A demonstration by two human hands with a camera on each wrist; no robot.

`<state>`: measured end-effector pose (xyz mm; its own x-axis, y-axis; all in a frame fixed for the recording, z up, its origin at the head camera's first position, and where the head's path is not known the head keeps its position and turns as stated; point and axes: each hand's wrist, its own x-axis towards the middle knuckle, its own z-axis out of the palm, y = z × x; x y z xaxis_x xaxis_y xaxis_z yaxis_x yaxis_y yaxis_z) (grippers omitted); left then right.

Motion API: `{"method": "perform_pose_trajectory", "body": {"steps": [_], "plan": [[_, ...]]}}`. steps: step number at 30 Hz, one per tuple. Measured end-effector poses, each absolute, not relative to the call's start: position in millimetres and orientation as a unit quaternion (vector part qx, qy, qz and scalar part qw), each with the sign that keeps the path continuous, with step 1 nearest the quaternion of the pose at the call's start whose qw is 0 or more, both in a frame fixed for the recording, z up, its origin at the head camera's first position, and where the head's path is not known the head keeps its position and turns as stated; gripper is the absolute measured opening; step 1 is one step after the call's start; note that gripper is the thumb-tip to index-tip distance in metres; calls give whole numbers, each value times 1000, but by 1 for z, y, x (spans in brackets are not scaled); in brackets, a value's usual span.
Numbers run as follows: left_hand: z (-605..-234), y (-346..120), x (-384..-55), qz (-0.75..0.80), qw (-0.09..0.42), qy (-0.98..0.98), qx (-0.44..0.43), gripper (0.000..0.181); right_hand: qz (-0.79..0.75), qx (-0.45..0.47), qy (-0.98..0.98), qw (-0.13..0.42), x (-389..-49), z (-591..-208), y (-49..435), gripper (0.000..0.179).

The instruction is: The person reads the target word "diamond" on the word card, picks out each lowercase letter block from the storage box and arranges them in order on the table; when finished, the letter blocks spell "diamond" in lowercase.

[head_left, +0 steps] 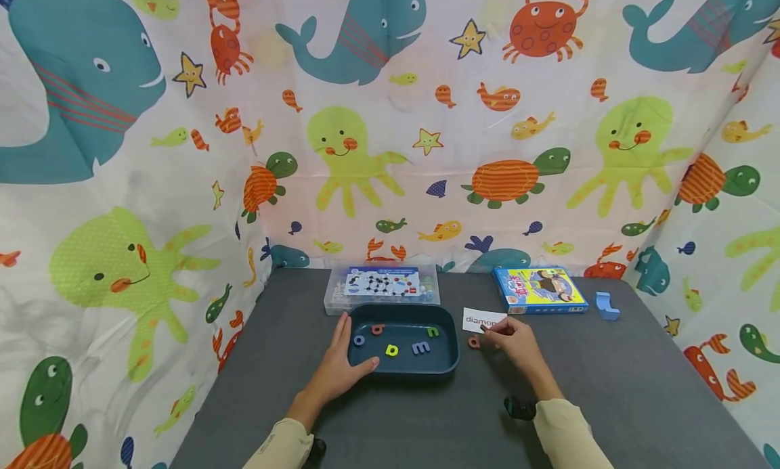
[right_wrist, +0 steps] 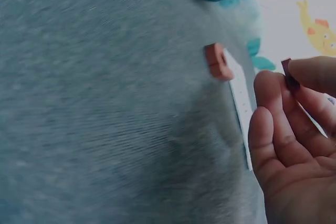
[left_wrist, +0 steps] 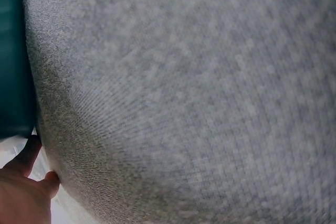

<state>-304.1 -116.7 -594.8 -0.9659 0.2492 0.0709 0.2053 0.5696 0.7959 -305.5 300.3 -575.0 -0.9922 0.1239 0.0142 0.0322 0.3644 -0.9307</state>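
Note:
My left hand rests against the left side of a dark teal tray, fingers straight and thumb along the front rim. Inside the tray lie several letter pieces, among them a purple m, a green n and a blue o. Between thumb and fingertip my right hand pinches a small dark red piece, its shape mostly hidden. That hand hovers by a white word card, covering the end of its printed word "diamon". An orange-red letter sits on the table just before the card.
Behind the tray stands a clear plastic case with a printed label. A blue and yellow box lies at the back right, beside a light blue plastic piece. A sea-animal curtain encloses the grey table.

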Motion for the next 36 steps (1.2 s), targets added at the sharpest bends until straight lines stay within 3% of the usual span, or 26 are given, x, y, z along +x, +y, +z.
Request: {"method": "perform_pose_trajectory", "body": {"steps": [18, 28, 36], "plan": [[-601, -114, -303, 451, 29, 883, 126, 114, 479, -119, -856, 152, -287, -613, 289, 12], [-598, -112, -305, 453, 27, 882, 129, 113, 431, -86, -871, 218, -289, -615, 281, 12], [-597, -115, -306, 447, 19, 886, 125, 113, 410, -87, -876, 240, -291, -615, 267, 17]]}}
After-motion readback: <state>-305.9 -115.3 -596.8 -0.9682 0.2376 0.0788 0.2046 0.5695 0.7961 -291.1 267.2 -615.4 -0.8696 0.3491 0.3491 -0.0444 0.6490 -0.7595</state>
